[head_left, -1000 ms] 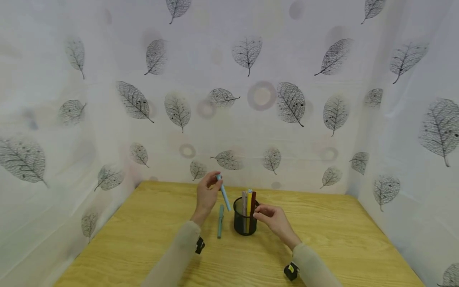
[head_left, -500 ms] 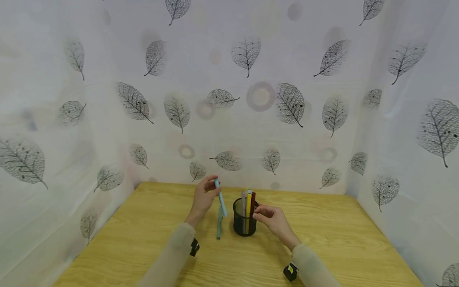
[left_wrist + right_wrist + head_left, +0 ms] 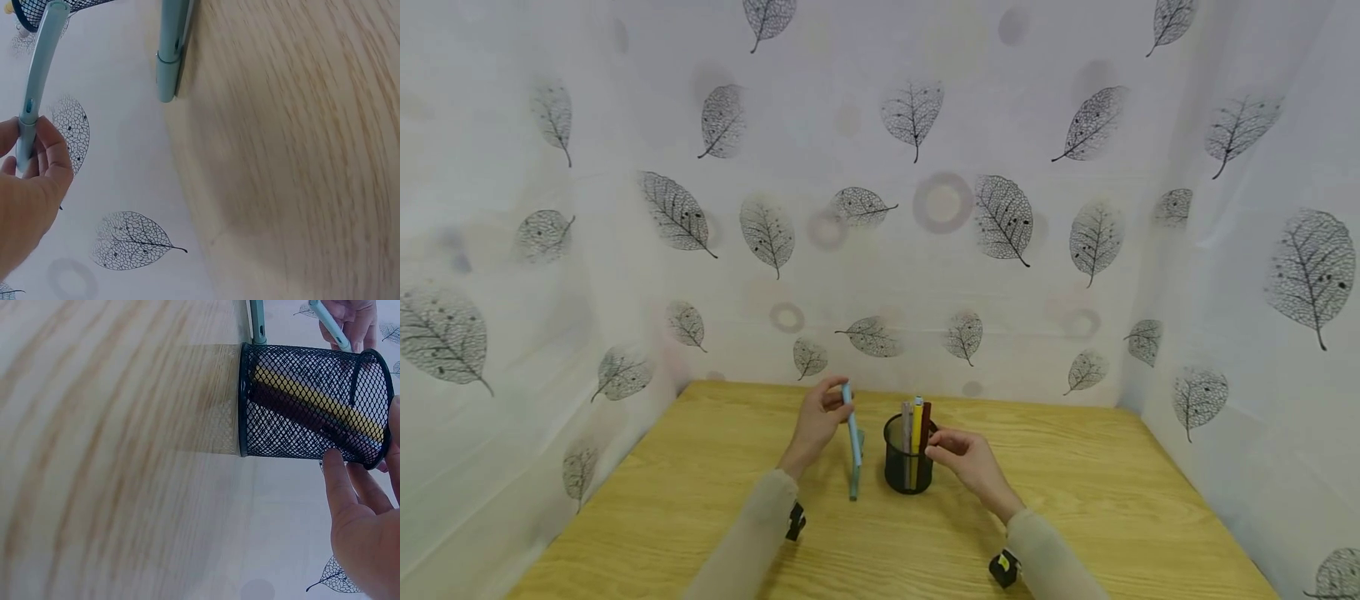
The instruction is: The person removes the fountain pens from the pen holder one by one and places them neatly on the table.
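Note:
My left hand (image 3: 816, 421) pinches a light blue pen (image 3: 39, 69) near one end between thumb and fingers. In the head view this pen points down, its lower part crossing in front of a grey-green pen (image 3: 854, 487) that lies on the table. The lying pen (image 3: 169, 53) shows apart from the held one in the left wrist view. A black mesh pen holder (image 3: 907, 471) stands upright to the right, with a yellow pen (image 3: 917, 427), a dark red pen (image 3: 926, 425) and a greyish pen (image 3: 906, 427) in it. My right hand (image 3: 973, 467) grips its rim from the right.
The wooden table (image 3: 700, 500) reaches back to a pale leaf-print curtain (image 3: 880, 267), which also hangs along both sides. A black wrist device (image 3: 1004, 568) sits at the right sleeve, another (image 3: 796, 522) at the left.
My left hand has come down and slightly left with the light blue pen, which now stands steeper and overlaps the lying pen in the head view. The right hand keeps its place at the holder.

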The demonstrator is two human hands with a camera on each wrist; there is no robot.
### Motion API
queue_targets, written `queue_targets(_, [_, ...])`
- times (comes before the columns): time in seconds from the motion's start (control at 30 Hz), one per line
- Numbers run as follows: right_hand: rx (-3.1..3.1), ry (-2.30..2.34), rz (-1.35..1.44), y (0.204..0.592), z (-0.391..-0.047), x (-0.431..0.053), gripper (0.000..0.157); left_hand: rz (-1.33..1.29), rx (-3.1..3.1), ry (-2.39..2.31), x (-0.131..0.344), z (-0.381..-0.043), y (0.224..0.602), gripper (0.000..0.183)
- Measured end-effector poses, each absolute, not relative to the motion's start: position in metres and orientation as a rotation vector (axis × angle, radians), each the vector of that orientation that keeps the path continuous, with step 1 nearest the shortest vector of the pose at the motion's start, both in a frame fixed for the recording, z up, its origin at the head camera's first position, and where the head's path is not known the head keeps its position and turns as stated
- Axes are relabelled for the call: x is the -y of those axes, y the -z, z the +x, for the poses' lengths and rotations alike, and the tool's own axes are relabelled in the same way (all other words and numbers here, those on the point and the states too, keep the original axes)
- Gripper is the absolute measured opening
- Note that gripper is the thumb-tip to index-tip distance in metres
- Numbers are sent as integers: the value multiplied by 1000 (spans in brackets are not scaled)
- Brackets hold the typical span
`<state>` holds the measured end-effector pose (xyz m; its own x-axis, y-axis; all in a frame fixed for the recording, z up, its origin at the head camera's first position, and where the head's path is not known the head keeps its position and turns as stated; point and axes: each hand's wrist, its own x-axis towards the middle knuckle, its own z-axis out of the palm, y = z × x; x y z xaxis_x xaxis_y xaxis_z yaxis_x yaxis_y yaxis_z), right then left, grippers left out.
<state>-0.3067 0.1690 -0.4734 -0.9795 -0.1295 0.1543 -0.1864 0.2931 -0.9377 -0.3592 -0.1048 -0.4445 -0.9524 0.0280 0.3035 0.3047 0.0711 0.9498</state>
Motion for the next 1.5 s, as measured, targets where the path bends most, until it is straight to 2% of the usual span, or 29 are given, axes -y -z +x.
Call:
queue_targets(0.3, [2489, -1820, 295, 473, -306, -169, 19, -331, 2189, 1960, 110, -358, 449, 49])
queue_targets(0.6, [2482, -1825, 311, 472, -307, -168, 20, -309, 2248, 1957, 116, -362, 452, 58])
queue_targets(1.5, [2466, -1854, 294, 472, -306, -168, 17, -262, 2516, 1995, 132, -368, 466, 56])
